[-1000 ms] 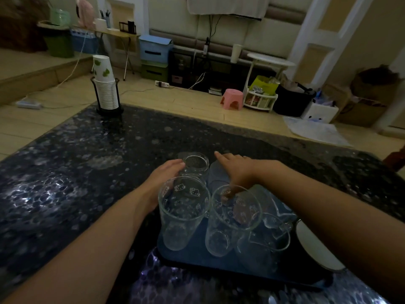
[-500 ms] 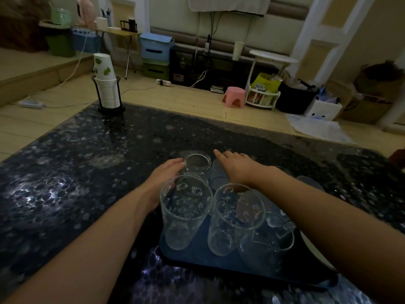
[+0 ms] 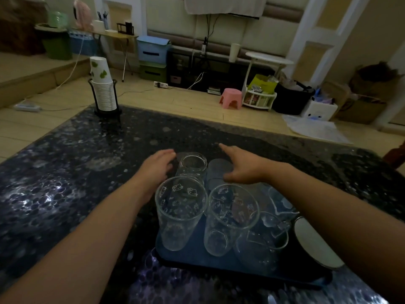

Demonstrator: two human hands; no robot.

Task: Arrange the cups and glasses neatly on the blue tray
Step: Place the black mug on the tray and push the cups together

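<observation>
Tabletop [image 3: 65, 183]: dark, glossy, speckled stone-like pattern, picks up light glare. Tray [image 3: 197, 257]: blue, looks like plastic, low sheen. Two tall glasses, left [image 3: 180, 212] and right [image 3: 231, 218]: clear smooth glass with printed cartoon cat faces. Small jar [image 3: 193, 164] behind them: clear glass, ribbed-looking wall (hard to confirm in the dim light). Handled cup [image 3: 263, 242]: clear glass, smooth. Cup stack [image 3: 102, 88] at far corner: white paper, top one has green leaf print; holder [image 3: 107, 110] is thin black wire, looks metal. Floor [image 3: 175, 102]: pale wood-look planks, matt.
</observation>
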